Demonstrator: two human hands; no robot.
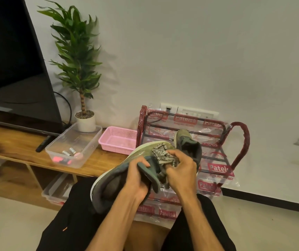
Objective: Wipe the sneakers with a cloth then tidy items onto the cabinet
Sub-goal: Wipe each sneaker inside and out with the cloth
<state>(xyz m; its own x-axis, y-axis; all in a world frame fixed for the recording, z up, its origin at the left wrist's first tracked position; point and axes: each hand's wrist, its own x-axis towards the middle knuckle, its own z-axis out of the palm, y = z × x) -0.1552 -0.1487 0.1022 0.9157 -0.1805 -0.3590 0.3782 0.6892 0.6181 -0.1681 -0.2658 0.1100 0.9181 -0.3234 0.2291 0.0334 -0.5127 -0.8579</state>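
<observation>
Green sneaker held over the lap, cloth pressed to it.
The sneaker (109,189) is gripped by the left hand (138,180), whose fingers (134,165) are curled round its tongue, with the pale sole turned up and away. A striped cloth (163,153) is bunched in the curled fingers (177,154) of the right hand (179,171) and laid against the upper, just beside the left fingers. A second sneaker (188,144) is stood on the plastic-wrapped red rack (241,142) behind the hands. On the wooden cabinet (9,142) to the left, a clear container (89,142) and a pink basket (118,140) are set side by side.
</observation>
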